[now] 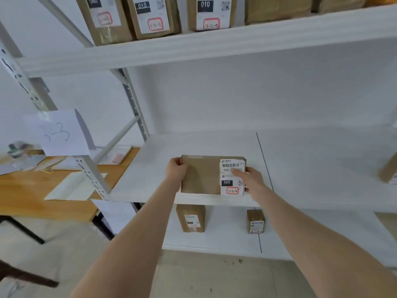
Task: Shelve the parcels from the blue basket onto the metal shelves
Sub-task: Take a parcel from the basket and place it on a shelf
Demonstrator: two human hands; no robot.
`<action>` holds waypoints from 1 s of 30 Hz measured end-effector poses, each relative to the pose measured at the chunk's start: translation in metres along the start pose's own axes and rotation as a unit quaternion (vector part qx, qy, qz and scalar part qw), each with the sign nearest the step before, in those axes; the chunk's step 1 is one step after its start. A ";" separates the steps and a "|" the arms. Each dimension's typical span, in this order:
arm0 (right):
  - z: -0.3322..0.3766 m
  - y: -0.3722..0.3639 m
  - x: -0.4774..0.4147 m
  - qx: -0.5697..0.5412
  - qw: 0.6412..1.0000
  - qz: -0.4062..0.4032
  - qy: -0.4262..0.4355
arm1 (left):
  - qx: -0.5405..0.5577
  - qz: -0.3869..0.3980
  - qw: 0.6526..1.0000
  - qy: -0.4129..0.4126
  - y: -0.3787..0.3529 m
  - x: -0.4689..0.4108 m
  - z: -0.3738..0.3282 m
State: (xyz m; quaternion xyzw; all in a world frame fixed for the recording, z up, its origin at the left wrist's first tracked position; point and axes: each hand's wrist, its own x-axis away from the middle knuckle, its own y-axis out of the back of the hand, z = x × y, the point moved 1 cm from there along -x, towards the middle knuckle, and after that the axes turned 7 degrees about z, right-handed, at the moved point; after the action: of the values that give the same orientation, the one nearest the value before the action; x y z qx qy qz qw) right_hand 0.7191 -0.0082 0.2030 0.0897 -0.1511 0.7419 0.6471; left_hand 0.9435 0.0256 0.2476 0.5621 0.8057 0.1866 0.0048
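Observation:
A flat brown cardboard parcel (200,176) with a white label reading 060 stands upright at the front edge of the middle white metal shelf (311,168). My left hand (176,171) grips its left edge, fingers curled over the top corner. My right hand (250,179) holds its right edge, with the thumb lying across the label. The blue basket is out of view.
Several labelled parcels (152,16) stand on the upper shelf. Two small boxes (191,218) (255,221) sit on the lower shelf. Another parcel (388,171) is at the middle shelf's right end. A wooden table (32,194) and a paper sign (58,132) are at the left.

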 end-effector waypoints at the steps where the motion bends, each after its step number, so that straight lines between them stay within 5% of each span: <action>1: -0.003 -0.007 -0.007 0.002 1.000 -0.001 0.001 | 0.004 -0.006 1.000 0.003 0.004 -0.003 0.003; 19: -0.018 -0.127 -0.082 -0.006 0.999 -0.039 0.001 | 0.033 0.034 0.997 0.053 0.098 -0.111 0.036; 30: -0.040 -0.136 -0.086 0.279 0.950 -0.116 0.081 | 0.035 0.034 0.998 0.036 0.095 -0.129 0.073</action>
State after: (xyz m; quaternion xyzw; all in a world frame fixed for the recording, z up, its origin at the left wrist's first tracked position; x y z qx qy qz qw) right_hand 0.8680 -0.0586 0.1519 0.2236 0.1262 0.6788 0.6880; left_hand 1.0931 -0.0412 0.1824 0.5817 0.7921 0.1783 -0.0498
